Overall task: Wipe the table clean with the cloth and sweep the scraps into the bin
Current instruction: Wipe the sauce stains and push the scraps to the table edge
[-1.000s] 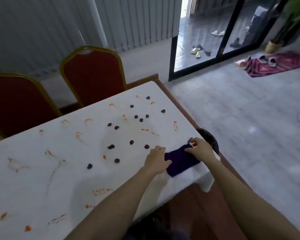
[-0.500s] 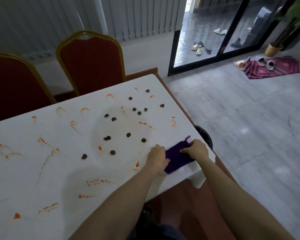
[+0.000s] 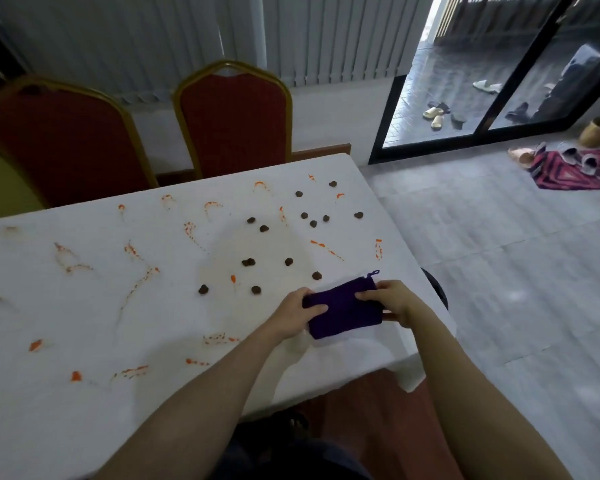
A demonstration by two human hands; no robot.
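**Cloth gathered at the table corner, wiping not yet begun**

Both hands hold the purple cloth [image 3: 343,311], which lies folded into a compact pad on the white table [image 3: 84,323] near its right front corner. The left hand [image 3: 297,313] grips the cloth's left end, thumb laid over the top; the right hand [image 3: 392,299] pinches the right end, fingers curled onto the fabric. A small loop sticks out from the cloth's far right corner

The tabletop looks untouched: dark scraps [image 3: 257,261] lie scattered just beyond the cloth and further toward the far edge, and orange smears [image 3: 136,252] run across most of the surface. The step in hand seems to be readying the cloth, not wiping

A dark round rim, probably the bin [image 3: 435,289], shows just past the right edge of the table, mostly hidden by it. The next move calls for pressing the pad flat and dragging the scraps rightward toward that edge so they drop over the bin, not onto the floor. The smears will likely need firmer, repeated strokes, reaching well to the left
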